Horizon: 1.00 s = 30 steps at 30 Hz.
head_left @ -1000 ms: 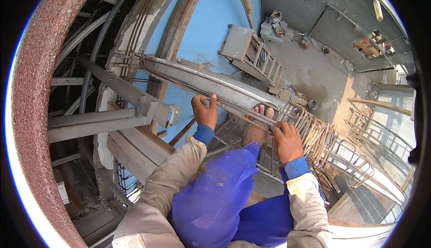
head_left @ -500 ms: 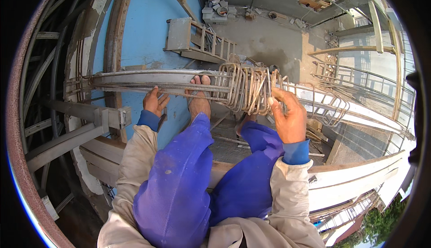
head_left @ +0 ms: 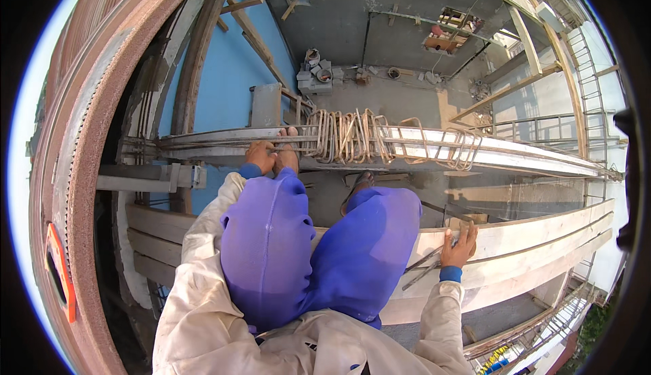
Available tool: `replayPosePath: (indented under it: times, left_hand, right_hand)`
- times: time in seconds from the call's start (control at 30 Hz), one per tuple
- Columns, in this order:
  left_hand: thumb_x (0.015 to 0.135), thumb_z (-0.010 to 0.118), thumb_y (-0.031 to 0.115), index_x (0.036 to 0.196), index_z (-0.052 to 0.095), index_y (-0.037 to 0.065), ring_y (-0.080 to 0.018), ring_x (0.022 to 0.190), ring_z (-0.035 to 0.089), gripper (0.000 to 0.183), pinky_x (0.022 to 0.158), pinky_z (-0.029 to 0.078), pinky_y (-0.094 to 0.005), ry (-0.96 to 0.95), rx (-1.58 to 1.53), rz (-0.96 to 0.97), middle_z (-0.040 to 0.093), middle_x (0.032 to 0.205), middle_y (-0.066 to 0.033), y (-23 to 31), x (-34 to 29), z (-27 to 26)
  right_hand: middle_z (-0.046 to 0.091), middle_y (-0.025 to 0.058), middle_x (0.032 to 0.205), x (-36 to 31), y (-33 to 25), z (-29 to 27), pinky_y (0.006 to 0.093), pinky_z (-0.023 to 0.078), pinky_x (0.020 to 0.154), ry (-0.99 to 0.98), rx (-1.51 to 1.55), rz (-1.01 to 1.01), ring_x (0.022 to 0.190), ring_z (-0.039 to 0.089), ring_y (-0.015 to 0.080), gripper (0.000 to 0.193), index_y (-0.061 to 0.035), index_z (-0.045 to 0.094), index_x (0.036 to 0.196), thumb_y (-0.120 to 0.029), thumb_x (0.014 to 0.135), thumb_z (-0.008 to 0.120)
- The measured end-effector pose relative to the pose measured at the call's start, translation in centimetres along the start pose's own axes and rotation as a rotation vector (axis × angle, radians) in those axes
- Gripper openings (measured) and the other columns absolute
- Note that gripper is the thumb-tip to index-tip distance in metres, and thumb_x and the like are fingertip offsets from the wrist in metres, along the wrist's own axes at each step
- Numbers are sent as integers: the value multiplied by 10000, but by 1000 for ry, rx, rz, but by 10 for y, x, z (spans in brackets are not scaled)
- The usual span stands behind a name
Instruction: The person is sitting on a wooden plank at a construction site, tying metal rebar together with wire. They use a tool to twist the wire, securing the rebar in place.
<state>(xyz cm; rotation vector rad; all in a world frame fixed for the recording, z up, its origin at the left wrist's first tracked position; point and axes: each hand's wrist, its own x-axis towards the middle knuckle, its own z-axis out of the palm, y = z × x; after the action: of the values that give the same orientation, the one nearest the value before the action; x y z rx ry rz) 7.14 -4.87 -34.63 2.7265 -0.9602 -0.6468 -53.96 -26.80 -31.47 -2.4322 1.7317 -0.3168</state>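
Rebar work up high, so here's what we're seeing: half a second back the right hand was up on the bunched rusty steel stirrup loops, and now it's dropped down to the pale wooden formwork plank at our right side, fingers curled loosely over what looks like a thin dark metal tool or some loose bits of rod lying on the plank; we can't tell if it's actually closed on them or just resting there. The left hand hasn't left the long horizontal cage of grey steel bars, and it's wrapped around a bar just beside our bare foot, which is also planted on the cage. So we'd guess the loop shuffling has paused and the right side has gone for a tool. The loops sit bunched near the middle of the cage, with a few more spread apart further right. Room-wise it's tight: blue-trousered knees fill the gap between plank and cage, the curved brown wall crowds the left, and below the cage there's an open drop to the grey concrete floor. Free space to move is mostly along the cage to the right.
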Motion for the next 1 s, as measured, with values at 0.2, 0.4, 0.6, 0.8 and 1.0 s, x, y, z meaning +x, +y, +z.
replayPosePath:
  times: [0.2,0.4,0.6,0.8,1.0]
  left_hand:
    - [993,668,236,1136,758,79,-294,1076,687,231,964,533,-389,-425,-848,-100,750,1110,-135,43,-32,-35]
    - [1053,597,280,1030,784,70,-189,935,690,282,936,513,-329,-488,-548,-258,777,985,-101,62,-45,-98]
    - [1073,556,318,918,798,70,-167,876,713,380,858,533,-302,-231,-84,190,789,903,-85,94,-86,-127]
    - [1070,568,327,935,784,53,-180,837,725,375,854,538,-304,-201,-49,334,786,900,-88,116,-145,-162]
    - [1065,562,320,904,750,25,-197,788,710,385,826,557,-312,-605,-777,-293,766,869,-123,122,-177,-195]
  right_hand:
    - [503,86,1598,-5,-9,1,577,250,1234,82,70,87,1549,360,341,406,-127,711,1316,-395,1018,649]
    - [536,75,1574,-8,-15,-9,579,243,1241,109,125,108,1550,363,333,388,-124,737,1286,-386,1025,621]
    - [559,54,1561,-10,-11,-6,565,276,1224,149,109,79,1532,397,320,351,-136,737,1279,-347,1022,623]
    - [564,59,1557,-11,-9,-2,567,281,1218,156,100,56,1522,411,330,342,-135,733,1285,-331,1034,607]
    - [571,58,1551,-12,-8,1,559,279,1224,145,99,30,1525,408,336,344,-138,732,1295,-324,1048,580]
